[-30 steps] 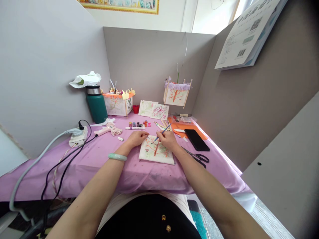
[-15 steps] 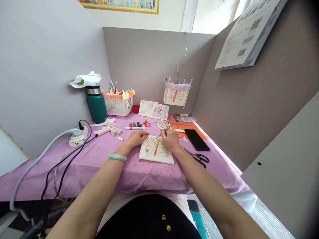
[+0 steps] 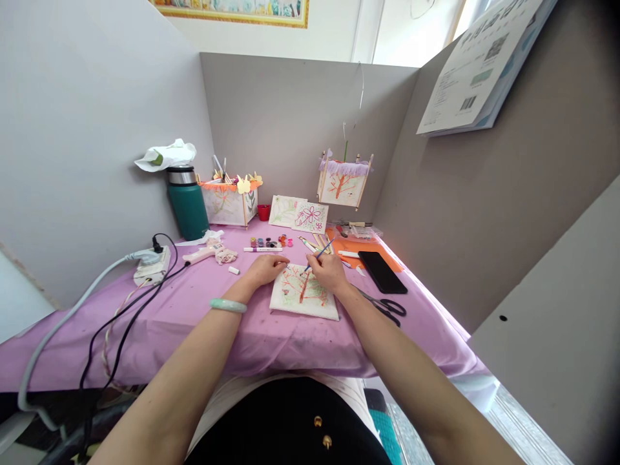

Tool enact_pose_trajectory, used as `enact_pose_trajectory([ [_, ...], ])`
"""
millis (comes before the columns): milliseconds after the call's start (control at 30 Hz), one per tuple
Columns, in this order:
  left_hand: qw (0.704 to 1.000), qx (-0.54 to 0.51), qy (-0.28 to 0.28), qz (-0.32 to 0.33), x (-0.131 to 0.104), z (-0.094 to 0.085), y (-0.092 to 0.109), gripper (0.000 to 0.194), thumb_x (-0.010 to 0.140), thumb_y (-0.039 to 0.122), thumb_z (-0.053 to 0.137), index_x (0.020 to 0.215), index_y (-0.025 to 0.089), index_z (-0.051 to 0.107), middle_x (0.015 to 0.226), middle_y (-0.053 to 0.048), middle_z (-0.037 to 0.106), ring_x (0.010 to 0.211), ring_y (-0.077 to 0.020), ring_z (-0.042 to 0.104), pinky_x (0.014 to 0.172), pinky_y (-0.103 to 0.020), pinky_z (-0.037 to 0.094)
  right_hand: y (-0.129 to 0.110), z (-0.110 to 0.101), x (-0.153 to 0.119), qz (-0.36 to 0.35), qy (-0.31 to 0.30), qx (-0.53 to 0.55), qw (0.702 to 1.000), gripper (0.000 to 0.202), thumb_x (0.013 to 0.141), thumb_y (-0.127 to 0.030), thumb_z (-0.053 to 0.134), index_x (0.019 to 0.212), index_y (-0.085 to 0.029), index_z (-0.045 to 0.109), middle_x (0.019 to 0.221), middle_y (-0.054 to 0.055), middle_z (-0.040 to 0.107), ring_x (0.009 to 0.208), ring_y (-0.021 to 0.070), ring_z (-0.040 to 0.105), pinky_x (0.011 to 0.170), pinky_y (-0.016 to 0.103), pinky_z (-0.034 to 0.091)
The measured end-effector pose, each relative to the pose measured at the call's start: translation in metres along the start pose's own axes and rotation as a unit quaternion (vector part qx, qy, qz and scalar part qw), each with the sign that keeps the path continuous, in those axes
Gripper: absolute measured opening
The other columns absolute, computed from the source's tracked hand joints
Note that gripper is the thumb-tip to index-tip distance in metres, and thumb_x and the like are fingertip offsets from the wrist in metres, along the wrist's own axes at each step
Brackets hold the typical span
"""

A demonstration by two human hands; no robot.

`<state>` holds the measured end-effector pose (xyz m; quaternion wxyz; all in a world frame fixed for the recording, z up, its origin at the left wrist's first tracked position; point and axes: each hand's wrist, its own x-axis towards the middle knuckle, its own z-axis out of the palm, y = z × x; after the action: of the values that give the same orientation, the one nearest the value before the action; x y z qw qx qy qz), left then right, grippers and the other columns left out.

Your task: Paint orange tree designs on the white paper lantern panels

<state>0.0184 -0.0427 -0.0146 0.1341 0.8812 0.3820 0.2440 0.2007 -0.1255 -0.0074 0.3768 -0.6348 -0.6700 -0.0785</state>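
Observation:
A white sheet painted with an orange-red tree lies on the purple cloth in front of me. My left hand is at its upper left corner, fingers bent and pressed together on that edge; a green bangle circles the wrist. A thin blue paintbrush is gripped in my right hand, its tip pointing down to the upper part of the painting. Beyond the sheet stand small paint pots, with a white-and-purple marker in front of them. A white cap lies left of my left hand.
Right of the sheet are black scissors and a black phone overlapping an orange sheet. A green bottle, a power strip with cables and a decorated box stand left. A painted lantern hangs at the back.
My right hand has shifted slightly left and up over the painting, and the paintbrush stands a little steeper. The left hand stays at the sheet's corner.

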Motion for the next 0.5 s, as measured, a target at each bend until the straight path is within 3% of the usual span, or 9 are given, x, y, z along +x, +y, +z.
enact_pose_trajectory([
  [500, 1.0, -0.002, 0.001, 0.001, -0.001, -0.0011, 0.0012, 0.035, 0.078, 0.029, 0.041, 0.102, 0.021, 0.066, 0.106, -0.003, 0.066, 0.098, -0.017, 0.058, 0.087, -0.026, 0.043, -0.0021, -0.0002, -0.0004, -0.006, -0.016, 0.03, 0.999, 0.042, 0.086, -0.038, 0.037, 0.057, -0.018, 0.06, 0.052, 0.0, 0.059, 0.056, 0.0105, 0.056, 0.054, 0.019, 0.033],
])
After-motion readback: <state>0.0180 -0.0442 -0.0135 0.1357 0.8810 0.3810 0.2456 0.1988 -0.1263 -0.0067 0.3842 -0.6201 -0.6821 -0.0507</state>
